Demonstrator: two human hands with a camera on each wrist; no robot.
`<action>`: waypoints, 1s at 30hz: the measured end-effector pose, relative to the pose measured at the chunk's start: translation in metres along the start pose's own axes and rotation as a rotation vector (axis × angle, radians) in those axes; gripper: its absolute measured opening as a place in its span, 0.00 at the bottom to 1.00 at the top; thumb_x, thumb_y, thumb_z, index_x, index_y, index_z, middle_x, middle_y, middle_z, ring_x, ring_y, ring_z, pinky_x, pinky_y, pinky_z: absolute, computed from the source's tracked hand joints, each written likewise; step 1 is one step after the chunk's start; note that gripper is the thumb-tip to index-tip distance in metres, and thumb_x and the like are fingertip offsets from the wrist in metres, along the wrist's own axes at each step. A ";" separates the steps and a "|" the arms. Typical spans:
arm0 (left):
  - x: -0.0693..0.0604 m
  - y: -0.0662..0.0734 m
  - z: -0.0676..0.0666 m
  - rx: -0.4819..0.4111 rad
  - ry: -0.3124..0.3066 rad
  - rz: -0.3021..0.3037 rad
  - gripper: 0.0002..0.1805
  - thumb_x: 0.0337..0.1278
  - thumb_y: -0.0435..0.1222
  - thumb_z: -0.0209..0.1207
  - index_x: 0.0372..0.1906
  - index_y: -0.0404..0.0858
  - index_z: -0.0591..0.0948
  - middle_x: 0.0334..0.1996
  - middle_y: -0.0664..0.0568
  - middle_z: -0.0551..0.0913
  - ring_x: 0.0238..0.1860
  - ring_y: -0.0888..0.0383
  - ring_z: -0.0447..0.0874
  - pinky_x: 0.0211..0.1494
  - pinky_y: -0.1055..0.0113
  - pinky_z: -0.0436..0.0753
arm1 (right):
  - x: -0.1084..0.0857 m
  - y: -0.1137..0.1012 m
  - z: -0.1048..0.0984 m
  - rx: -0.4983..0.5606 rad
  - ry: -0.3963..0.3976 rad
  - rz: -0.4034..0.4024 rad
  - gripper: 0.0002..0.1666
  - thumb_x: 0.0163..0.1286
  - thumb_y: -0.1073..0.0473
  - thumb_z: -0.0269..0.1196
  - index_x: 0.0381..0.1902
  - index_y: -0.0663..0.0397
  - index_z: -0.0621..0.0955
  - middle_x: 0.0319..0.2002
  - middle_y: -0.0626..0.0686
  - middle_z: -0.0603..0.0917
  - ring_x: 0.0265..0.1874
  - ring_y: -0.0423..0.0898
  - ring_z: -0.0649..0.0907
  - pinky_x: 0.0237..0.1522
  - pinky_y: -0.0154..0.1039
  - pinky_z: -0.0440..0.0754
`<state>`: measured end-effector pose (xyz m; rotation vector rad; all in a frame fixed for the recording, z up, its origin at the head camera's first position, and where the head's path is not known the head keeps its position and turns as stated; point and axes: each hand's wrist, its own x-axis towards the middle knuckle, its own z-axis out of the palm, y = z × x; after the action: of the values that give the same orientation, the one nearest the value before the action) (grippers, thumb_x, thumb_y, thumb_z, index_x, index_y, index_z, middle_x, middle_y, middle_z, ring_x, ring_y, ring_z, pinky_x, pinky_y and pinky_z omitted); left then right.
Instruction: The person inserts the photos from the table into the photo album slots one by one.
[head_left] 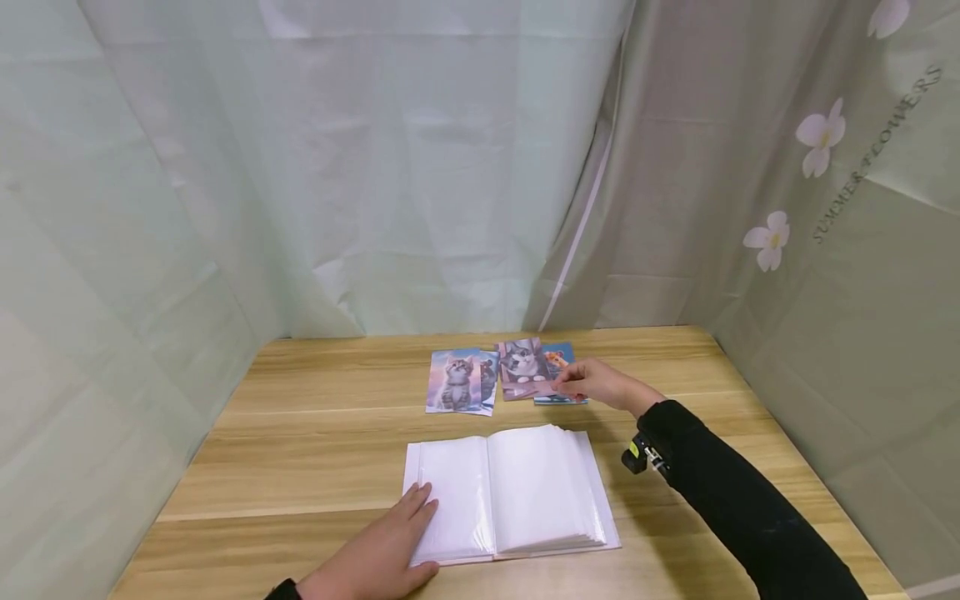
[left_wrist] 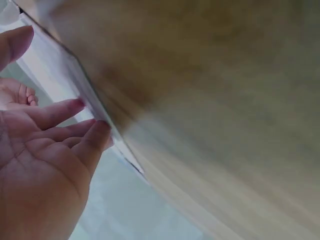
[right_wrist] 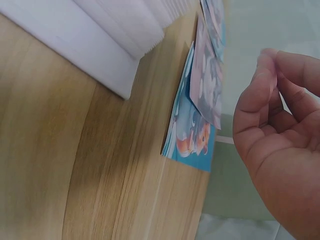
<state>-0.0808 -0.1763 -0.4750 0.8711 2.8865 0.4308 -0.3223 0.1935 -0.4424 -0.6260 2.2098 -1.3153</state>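
Observation:
An opened white photo album [head_left: 543,492] lies on the wooden table, its clear-sleeved pages spread. My left hand [head_left: 382,546] rests at the album's lower left, fingers extended over the left page and thumb by the bottom edge. In the left wrist view, its fingertips [left_wrist: 102,127] touch the album's edge. Behind the album, my right hand [head_left: 603,385] is over the right cards, thumb and fingertips together. No card shows between them in the right wrist view. Nearest are a pink grey-kitten card [head_left: 522,362] and, partly beneath it, a blue card with an orange animal [right_wrist: 197,137].
Left of the pink card, a pastel kitten card [head_left: 456,383] overlaps another card [head_left: 489,379]. Pale curtains [head_left: 450,167] hang behind the table and along both sides. The wooden tabletop [head_left: 315,467] extends around the album.

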 end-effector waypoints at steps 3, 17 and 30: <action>0.000 0.001 -0.002 -0.011 -0.042 -0.023 0.40 0.58 0.50 0.66 0.66 0.24 0.71 0.71 0.32 0.65 0.71 0.35 0.63 0.68 0.45 0.71 | 0.000 0.002 0.000 -0.004 -0.002 0.006 0.16 0.76 0.63 0.57 0.50 0.76 0.80 0.32 0.61 0.79 0.29 0.46 0.75 0.39 0.47 0.78; 0.007 0.004 -0.011 -0.055 -0.078 -0.081 0.39 0.56 0.49 0.67 0.64 0.24 0.73 0.69 0.30 0.68 0.70 0.33 0.65 0.68 0.43 0.70 | -0.001 0.000 -0.003 -0.048 -0.001 0.029 0.16 0.76 0.62 0.58 0.51 0.72 0.81 0.32 0.56 0.80 0.32 0.47 0.76 0.43 0.49 0.80; 0.007 0.003 -0.011 -0.048 -0.085 -0.087 0.38 0.56 0.49 0.67 0.65 0.26 0.74 0.69 0.34 0.69 0.70 0.36 0.66 0.68 0.44 0.71 | 0.012 -0.029 -0.022 -0.267 0.153 -0.008 0.09 0.74 0.64 0.59 0.45 0.65 0.83 0.31 0.54 0.79 0.31 0.48 0.75 0.33 0.37 0.74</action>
<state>-0.0867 -0.1724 -0.4635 0.7349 2.8113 0.4415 -0.3411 0.1881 -0.4092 -0.6494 2.5361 -1.1129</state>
